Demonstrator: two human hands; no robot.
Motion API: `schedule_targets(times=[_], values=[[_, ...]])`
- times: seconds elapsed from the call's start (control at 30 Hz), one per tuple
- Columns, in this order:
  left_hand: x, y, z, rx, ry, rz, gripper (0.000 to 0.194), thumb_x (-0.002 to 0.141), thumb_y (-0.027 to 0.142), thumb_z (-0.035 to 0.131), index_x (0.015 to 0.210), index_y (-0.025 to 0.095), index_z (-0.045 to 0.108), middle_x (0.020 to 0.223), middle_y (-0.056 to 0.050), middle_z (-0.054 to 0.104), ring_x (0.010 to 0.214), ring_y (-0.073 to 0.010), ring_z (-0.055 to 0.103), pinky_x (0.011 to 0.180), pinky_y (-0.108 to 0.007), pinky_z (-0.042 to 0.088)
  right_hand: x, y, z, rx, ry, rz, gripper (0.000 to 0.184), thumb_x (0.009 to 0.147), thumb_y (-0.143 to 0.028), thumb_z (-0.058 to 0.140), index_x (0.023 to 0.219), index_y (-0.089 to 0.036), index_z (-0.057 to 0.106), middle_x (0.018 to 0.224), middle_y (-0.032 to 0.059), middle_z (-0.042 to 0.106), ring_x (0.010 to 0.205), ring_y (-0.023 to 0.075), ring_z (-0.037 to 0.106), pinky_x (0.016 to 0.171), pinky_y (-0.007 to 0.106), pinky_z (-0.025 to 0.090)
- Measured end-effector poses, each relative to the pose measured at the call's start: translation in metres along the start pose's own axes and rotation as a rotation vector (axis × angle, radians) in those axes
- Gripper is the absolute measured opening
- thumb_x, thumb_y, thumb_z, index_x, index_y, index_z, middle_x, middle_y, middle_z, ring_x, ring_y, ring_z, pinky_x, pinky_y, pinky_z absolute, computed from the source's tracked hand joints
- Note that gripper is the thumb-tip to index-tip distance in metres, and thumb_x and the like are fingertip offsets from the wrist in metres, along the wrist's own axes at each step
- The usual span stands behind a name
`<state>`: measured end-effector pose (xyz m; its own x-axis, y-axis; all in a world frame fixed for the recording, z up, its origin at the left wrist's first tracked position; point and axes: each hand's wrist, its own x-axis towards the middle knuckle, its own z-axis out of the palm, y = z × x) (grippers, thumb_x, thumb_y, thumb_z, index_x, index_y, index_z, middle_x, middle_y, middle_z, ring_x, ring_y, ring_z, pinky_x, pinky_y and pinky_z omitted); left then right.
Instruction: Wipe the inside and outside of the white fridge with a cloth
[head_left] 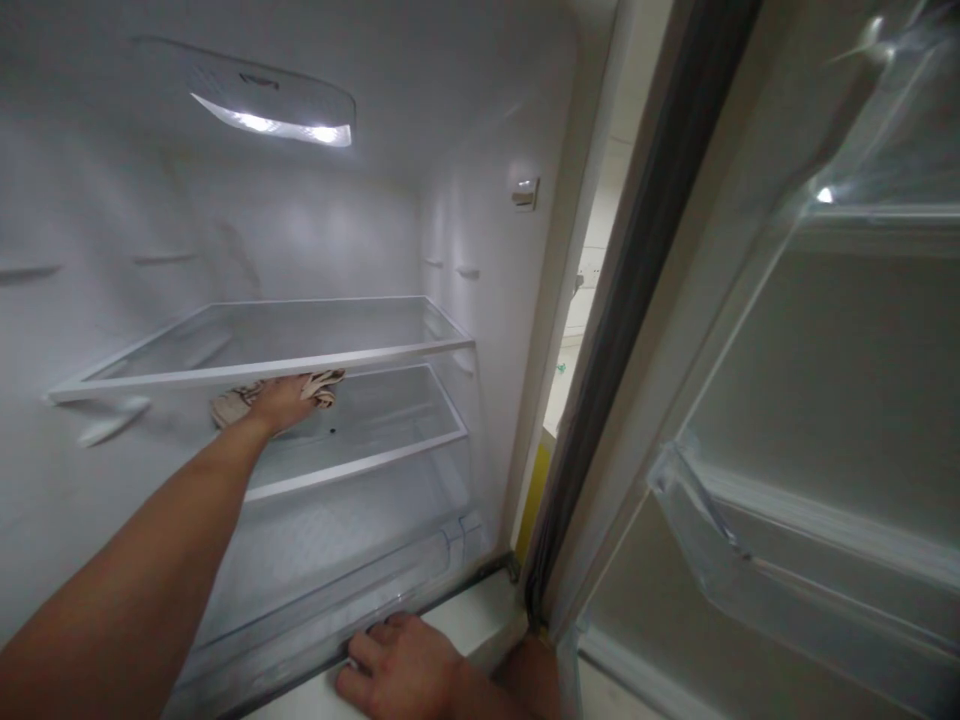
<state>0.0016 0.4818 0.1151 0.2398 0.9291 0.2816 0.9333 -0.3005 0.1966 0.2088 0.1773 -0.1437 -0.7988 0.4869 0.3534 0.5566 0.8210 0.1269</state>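
Note:
Inside an open fridge, my left hand (285, 402) reaches beneath the upper glass shelf (262, 377). It presses a crumpled brown-and-cream cloth (234, 404) over the lower glass shelf (360, 460), with cloth showing on both sides of the fingers. A small dark speck (333, 431) lies on that lower shelf, right of the hand. My right hand (409, 665) is low at the front, curled against the fridge's front sill, just in front of the clear drawer (337, 590). Its fingertips are partly hidden, so what they hold, if anything, does not show.
The fridge door (840, 370) stands open on the right, with a clear door bin (810, 590) jutting inward. A lit lamp (285, 128) is at the top. Shelf ledges (163, 259) stick out from the side walls. A door switch (524, 194) sits on the right wall.

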Motion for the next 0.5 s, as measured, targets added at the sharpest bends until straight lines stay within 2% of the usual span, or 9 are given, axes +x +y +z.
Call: schedule_targets(times=[0.1,0.2,0.33,0.43,0.5], values=[[0.001,0.011,0.003,0.063,-0.064,-0.009,0.046,0.098,0.027,0.056,0.139,0.008,0.064,0.138,-0.017,0.071,0.130,-0.0367,0.062,0.114,-0.044,0.045,0.000,-0.001,-0.002,0.001,0.013,0.005,0.067,0.099,-0.086,0.047,0.112,-0.020,0.054,0.101,0.0015,0.061,0.074,0.0172,0.059,0.060,0.033,0.046],[0.010,0.031,0.012,0.079,-0.112,0.006,0.055,0.099,0.032,0.054,0.148,0.008,0.058,0.138,-0.019,0.070,0.129,-0.0391,0.065,0.110,-0.045,0.048,0.000,-0.003,-0.008,0.000,0.030,0.015,0.053,0.105,-0.073,0.051,0.113,-0.021,0.054,0.102,0.0015,0.061,0.077,0.0183,0.060,0.061,0.034,0.047],[0.032,0.085,0.038,0.071,-0.144,0.080,0.069,0.099,0.041,0.055,0.163,0.016,0.046,0.157,-0.019,0.060,0.138,-0.0389,0.063,0.114,-0.046,0.047,-0.002,-0.005,-0.020,0.017,0.005,0.050,0.026,0.113,-0.047,0.051,0.116,-0.022,0.052,0.105,0.0005,0.061,0.082,0.0179,0.061,0.064,0.034,0.049],[0.045,0.135,0.057,0.054,-0.163,0.162,0.078,0.097,0.045,0.055,0.169,0.021,0.037,0.171,-0.017,0.045,0.149,-0.0360,0.054,0.120,-0.044,0.043,-0.003,-0.006,-0.030,0.030,0.002,0.052,0.021,0.115,-0.042,0.046,0.113,-0.021,0.051,0.104,-0.0004,0.060,0.080,0.0175,0.060,0.061,0.033,0.046],[0.047,0.160,0.065,0.046,-0.172,0.210,0.078,0.096,0.043,0.054,0.169,0.021,0.037,0.172,-0.016,0.044,0.152,-0.0334,0.051,0.121,-0.041,0.042,-0.004,-0.006,-0.034,0.028,0.011,0.054,0.018,0.114,-0.039,0.047,0.114,-0.022,0.051,0.105,-0.0011,0.060,0.081,0.0176,0.060,0.063,0.034,0.047]])
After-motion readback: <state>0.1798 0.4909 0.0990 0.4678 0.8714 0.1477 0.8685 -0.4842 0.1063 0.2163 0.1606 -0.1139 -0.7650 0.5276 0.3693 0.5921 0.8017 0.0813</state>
